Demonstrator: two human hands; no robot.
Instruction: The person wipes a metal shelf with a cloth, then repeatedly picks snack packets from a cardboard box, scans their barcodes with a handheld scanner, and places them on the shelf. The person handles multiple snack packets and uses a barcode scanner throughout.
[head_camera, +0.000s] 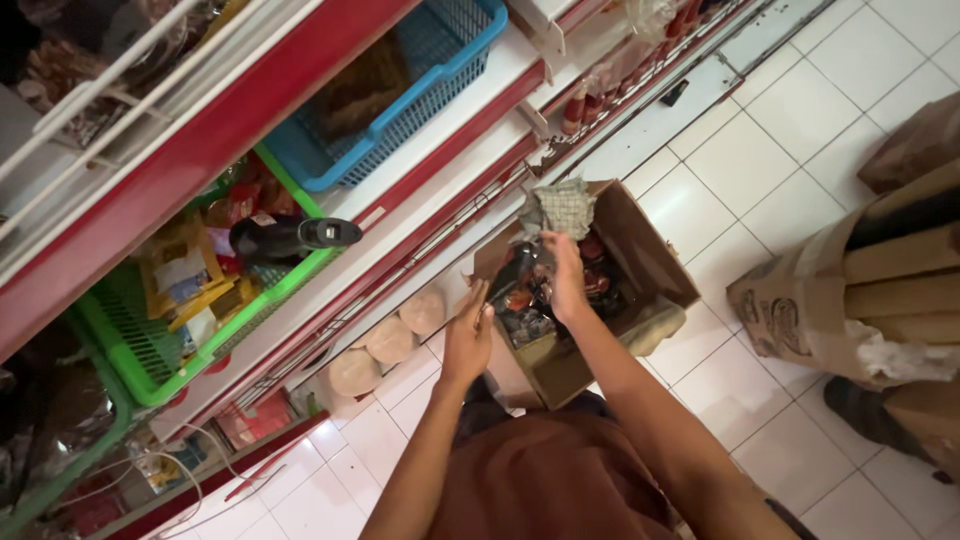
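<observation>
Where the open cardboard box (640, 270) sits on the white tiled floor (800, 130) against the foot of the red-edged shelving (440, 225), holds dark and red packets (530, 300) crowded inside. Right hand (565, 280) down in the box, fingers curled together on one of those packets. Left hand (468, 335) at the box's near left edge, fingers straight and slightly apart, gripping nothing. Just above the hands, a checked cloth (565, 205) at the box's far rim. Up on the shelves, a green basket (150, 350) and a blue basket (400, 110). Off to the right, a torn brown carton (800, 310).
</observation>
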